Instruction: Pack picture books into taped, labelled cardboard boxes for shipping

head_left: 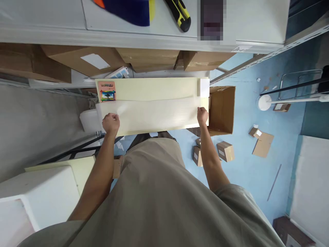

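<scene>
A long translucent white sheet [154,115] lies lengthwise over the front part of a pale yellow board [154,88]. At the sheet's left end, my left hand [111,122] is closed with its fingertips pinched on the sheet. My right hand [202,115] pinches the sheet near its right end, above the board's right edge. Behind the sheet, at the board's back left corner, sits a pink card [107,91] with a tree picture. A small white block or stack [204,87] rests at the back right corner.
An open cardboard box [222,109] stands just right of the board. Above the board, a shelf [154,34] holds a yellow and black cutter [178,14] and a dark blue object [128,11]. Closed boxes [150,59] line the level below. Small boxes [225,151] lie on the blue floor.
</scene>
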A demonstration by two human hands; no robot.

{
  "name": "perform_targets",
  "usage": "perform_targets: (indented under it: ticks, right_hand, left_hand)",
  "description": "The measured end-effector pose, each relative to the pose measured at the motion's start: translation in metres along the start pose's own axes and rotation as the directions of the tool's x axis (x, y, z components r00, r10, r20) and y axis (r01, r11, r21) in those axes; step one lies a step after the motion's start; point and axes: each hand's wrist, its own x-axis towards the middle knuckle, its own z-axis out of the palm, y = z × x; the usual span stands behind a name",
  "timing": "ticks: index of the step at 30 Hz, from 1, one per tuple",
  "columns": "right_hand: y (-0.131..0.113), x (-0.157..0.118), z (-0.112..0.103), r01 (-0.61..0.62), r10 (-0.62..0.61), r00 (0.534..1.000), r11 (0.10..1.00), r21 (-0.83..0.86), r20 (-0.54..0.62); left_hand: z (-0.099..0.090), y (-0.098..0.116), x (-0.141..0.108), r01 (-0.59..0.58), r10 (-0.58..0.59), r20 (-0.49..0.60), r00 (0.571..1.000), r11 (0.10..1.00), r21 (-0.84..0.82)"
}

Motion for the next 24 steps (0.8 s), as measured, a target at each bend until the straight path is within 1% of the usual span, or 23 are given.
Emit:
perform_targets:
  ticks: [2, 3, 5, 7, 9, 10, 11, 13, 15, 17, 19, 21, 22, 24]
  right_hand:
    - [0.006, 0.005, 0.010, 0.012, -0.012, 1.000, 1.000, 0.012, 0.008]
    - [0.008, 0.008, 0.014, 0.019, -0.019, 1.000, 1.000, 0.017, 0.013]
    - [0.011, 0.011, 0.019, 0.021, -0.022, 1.000, 0.999, 0.029, 0.014]
    - [0.011, 0.010, 0.022, 0.016, -0.015, 0.999, 0.999, 0.028, -0.038]
    - [0.007, 0.002, 0.024, 0.020, -0.019, 0.992, 1.000, 0.011, -0.126]
    - [0.003, -0.004, 0.026, 0.033, -0.032, 0.988, 0.999, 0.000, -0.154]
    - [-0.003, -0.014, 0.029, 0.055, -0.055, 0.986, 0.998, -0.009, -0.159]
    - [-0.017, -0.038, 0.039, 0.129, -0.130, 0.987, 0.992, -0.016, -0.094]
    - [-0.036, -0.068, 0.054, 0.230, -0.229, 0.973, 0.973, -0.019, 0.016]
    - [-0.056, -0.098, 0.072, 0.336, -0.330, 0.936, 0.941, -0.030, 0.127]
    - [-0.077, -0.125, 0.090, 0.430, -0.410, 0.884, 0.902, -0.045, 0.225]
    - [-0.097, -0.145, 0.105, 0.493, -0.452, 0.841, 0.867, -0.075, 0.298]
    - [-0.106, -0.152, 0.111, 0.507, -0.453, 0.831, 0.856, -0.103, 0.323]
    - [-0.121, -0.163, 0.119, 0.508, -0.422, 0.829, 0.842, -0.181, 0.366]
  left_hand:
    - [0.006, 0.002, -0.005, -0.009, 0.009, -0.001, 1.000, 0.999, 0.035]
    - [0.009, 0.003, -0.009, -0.044, 0.044, -0.008, 0.999, 0.998, 0.044]
    - [0.015, 0.004, -0.017, -0.159, 0.159, 0.010, 0.987, 0.986, 0.054]
    - [0.022, 0.004, -0.023, -0.251, 0.245, 0.087, 0.966, 0.966, 0.064]
    - [0.028, 0.002, -0.025, -0.260, 0.245, 0.159, 0.956, 0.962, 0.079]
    - [0.030, 0.001, -0.026, -0.245, 0.228, 0.170, 0.959, 0.965, 0.088]
    - [0.032, -0.001, -0.026, -0.231, 0.213, 0.170, 0.962, 0.968, 0.093]
    - [0.035, -0.004, -0.026, -0.218, 0.202, 0.160, 0.966, 0.971, 0.093]
    - [0.035, -0.006, -0.026, -0.223, 0.208, 0.153, 0.966, 0.971, 0.084]
    - [0.033, -0.008, -0.026, -0.233, 0.219, 0.152, 0.964, 0.969, 0.078]
    - [0.029, -0.009, -0.024, -0.253, 0.237, 0.169, 0.957, 0.964, 0.080]
    - [0.020, -0.012, -0.020, -0.284, 0.262, 0.207, 0.943, 0.955, 0.084]
    - [0.014, -0.013, -0.015, -0.298, 0.272, 0.234, 0.933, 0.951, 0.083]
    - [-0.002, -0.017, -0.002, -0.317, 0.287, 0.289, 0.913, 0.946, 0.064]
